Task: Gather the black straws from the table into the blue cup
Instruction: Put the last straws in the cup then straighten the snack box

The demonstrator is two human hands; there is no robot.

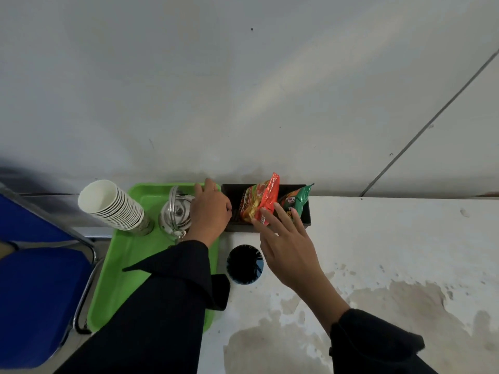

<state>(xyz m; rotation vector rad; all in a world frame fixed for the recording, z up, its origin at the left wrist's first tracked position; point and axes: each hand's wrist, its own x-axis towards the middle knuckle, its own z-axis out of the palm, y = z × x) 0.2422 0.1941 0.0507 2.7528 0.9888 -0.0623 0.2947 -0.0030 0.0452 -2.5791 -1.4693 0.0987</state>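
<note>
The blue cup [259, 266] stands on the white table just in front of a black box, packed with black straws [243, 261] standing upright. More black straws [237, 210] lie in the left end of the black box [306, 217]. My left hand [210, 211] reaches over the green tray with its fingers curled down onto those straws at the box's left edge. My right hand [283, 238] hovers above and right of the cup, fingers spread and holding nothing, its fingertips near a red snack packet.
A red snack packet [260, 201] and a green one [298, 202] stand in the black box. The green tray [121, 265] holds a glass jar [175, 211] and a stack of paper cups [113, 206]. A blue chair [37, 279] is at left. A wall runs behind.
</note>
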